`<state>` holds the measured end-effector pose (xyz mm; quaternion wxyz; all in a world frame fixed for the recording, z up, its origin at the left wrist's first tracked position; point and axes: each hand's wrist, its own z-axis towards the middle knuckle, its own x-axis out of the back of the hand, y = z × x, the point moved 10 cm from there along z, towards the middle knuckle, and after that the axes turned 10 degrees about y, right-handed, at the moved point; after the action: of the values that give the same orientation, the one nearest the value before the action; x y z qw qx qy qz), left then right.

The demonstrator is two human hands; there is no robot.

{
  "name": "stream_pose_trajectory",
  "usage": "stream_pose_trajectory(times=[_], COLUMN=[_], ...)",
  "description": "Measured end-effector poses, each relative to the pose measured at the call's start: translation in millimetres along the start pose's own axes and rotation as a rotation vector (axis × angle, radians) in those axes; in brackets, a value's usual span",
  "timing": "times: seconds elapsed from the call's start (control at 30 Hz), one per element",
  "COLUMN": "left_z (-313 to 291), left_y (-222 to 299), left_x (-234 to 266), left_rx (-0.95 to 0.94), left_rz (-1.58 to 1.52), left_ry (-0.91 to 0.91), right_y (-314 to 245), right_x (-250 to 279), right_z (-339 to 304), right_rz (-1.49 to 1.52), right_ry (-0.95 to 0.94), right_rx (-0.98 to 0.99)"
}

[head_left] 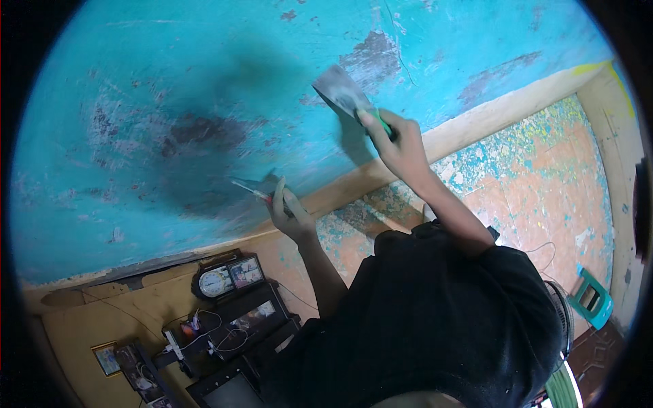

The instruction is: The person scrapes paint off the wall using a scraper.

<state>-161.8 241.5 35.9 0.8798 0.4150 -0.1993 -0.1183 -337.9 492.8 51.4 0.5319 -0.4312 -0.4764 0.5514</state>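
Black shirt [435, 306], flat metal scraper [339, 88], flaking turquoise wall [279, 139]

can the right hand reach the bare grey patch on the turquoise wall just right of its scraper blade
Probably yes: the right hand, holding a green-handled flat metal scraper, is near the bare grey patch, and nothing visible stands between.

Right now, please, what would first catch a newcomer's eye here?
The turquoise wall, scarred with dark patches, fills the top. Upper centre, the right hand holds a green-handled putty knife; lower and leftward, the left hand holds a slim tool. Paint flakes speckle the floor at right.
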Motion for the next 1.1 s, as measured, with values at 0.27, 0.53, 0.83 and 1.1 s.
stream_pose_trajectory(times=[0.27, 0.53, 0.83, 1.1], left_z=[-2, -5, -8, 4], left_y=[10, -14, -5, 26], left_x=[9, 30, 15, 1], left_rx=[0.159, 0.01, 0.018, -0.059], left_rz=[-0.06, 0.011, 0.055, -0.034], left_ry=[0.07, 0.087, 0.084, -0.006], right_y=[23, 10, 2, -41], right_x=[-3, 3, 22, 23], right_z=[-18, -21, -28, -20], right_rz=[0.085, 0.057, 0.058, 0.018], right_ry=[-0.059, -0.073, -0.075, 0.054], right_rx=[-0.114, -0.091, -0.103, -0.075])
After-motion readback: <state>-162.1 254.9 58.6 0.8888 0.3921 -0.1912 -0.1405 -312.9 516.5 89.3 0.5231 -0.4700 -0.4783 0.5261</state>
